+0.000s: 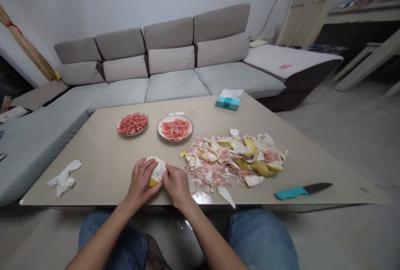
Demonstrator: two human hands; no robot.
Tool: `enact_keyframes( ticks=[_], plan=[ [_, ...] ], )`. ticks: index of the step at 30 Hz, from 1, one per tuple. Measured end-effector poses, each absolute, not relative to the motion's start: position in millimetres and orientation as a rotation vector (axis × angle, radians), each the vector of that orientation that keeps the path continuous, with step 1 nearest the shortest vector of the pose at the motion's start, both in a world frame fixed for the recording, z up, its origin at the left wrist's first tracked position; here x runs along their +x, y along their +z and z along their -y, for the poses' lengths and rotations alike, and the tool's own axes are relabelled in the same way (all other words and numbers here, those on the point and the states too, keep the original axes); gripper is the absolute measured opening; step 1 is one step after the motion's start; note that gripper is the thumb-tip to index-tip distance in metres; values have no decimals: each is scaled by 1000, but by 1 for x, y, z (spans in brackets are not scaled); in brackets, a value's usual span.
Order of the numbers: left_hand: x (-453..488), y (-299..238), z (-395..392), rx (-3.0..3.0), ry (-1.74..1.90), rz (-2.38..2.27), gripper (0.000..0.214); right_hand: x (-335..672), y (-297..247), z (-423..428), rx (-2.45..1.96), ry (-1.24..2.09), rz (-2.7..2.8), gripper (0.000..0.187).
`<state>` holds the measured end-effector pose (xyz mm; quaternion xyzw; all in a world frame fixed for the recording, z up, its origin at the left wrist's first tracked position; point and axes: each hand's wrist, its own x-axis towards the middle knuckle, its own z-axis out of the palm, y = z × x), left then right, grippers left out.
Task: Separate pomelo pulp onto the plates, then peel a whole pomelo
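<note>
In the head view, a person in blue jeans (262,238) sits at a pale, glossy table (103,153) with both bare hands on a partly peeled pomelo (159,170) near the front edge. The left hand (142,180) wraps the fruit's left side, fingers spread over the white pith, with yellow rind showing below. The right hand (176,182) holds the right side with curled fingers; whether its fingertips pinch a loose piece of pith cannot be told. Beyond the hands stand two dark-rimmed plates, the left plate (144,129) heaped with red pulp (132,123) and the right plate (160,128) carrying a looser pile. Pomelo peelings (234,159) sprawl to the right of the hands, and a teal-handled knife (301,191) lies just beside them. A crumpled tissue (64,178) lies at the far left; a blue tissue pack (229,101) sits near the back edge, before a grey sofa (175,86).
</note>
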<state>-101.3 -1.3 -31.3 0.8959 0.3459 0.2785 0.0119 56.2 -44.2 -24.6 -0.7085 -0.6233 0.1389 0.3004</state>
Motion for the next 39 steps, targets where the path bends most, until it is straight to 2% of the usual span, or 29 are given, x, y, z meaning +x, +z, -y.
enact_keyframes(
  ticks=[4,8,14,23,29,33,39],
  plan=[
    [-104,-30,4,2800,893,-1053,58,59,-21,54,-1825,428,1692,30],
    [-108,-31,4,2798,852,-1019,60,56,-14,57,-1981,535,1740,28],
    [-112,-31,1,2787,865,-1003,60,50,-15,47,-1993,480,1775,28],
    [-121,-28,-9,2772,818,-934,62,85,-18,46,-1713,539,2032,23],
    [-118,-19,-6,2783,791,-907,62,66,-16,53,-1873,432,1901,32],
    [-116,-21,-5,2798,773,-913,61,57,-26,48,-1831,428,1836,40],
    [-121,-26,-11,2796,840,-896,63,67,-32,38,-1727,456,1860,27]
  ],
)
